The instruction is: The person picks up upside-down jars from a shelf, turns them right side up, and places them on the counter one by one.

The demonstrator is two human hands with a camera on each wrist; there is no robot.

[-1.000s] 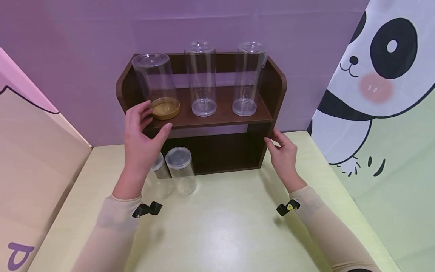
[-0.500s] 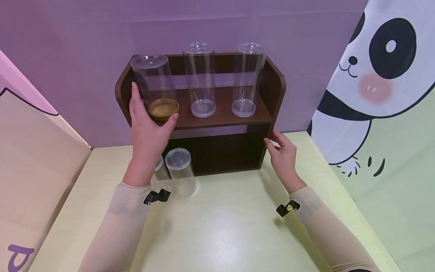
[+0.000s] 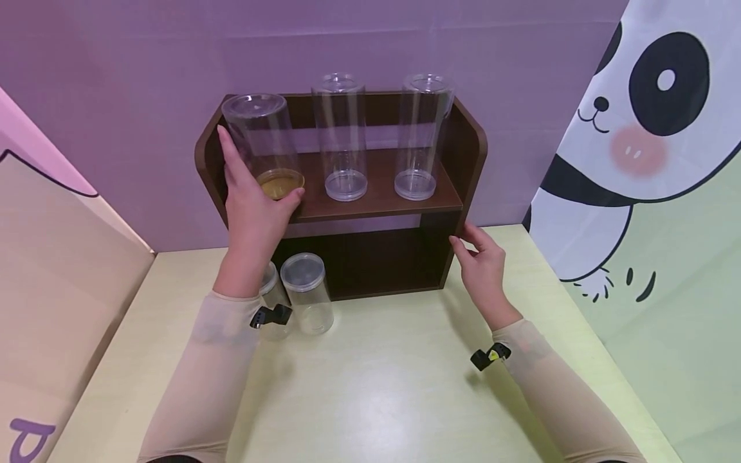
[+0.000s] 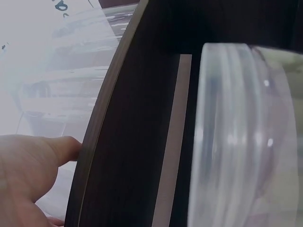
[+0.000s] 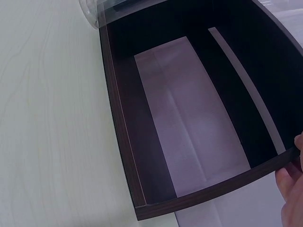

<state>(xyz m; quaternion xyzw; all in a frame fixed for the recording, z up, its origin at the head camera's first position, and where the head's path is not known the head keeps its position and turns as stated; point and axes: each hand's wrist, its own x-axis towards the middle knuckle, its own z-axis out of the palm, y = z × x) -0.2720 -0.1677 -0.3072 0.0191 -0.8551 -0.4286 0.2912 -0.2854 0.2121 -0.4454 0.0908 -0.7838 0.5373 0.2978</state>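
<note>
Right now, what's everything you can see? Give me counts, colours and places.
Shelf unit: one, dark brown, back of table
Wide jar: one, clear with amber base, upper shelf, left
Tall narrow jars: two, clear, upper shelf, middle and right
Lidded jars: two, clear, on table before shelf, left
Table: one, pale wood, below
Backdrop: one, purple, behind
Panda print: one, mainly black and white, right
Side panel: one, cream and pink, left
Wrist cameras: two, black, at wrists
Sleeves: two, beige, forearms
Left hand: one, bare, at wide jar
Right hand: one, bare, shelf's right side
</note>
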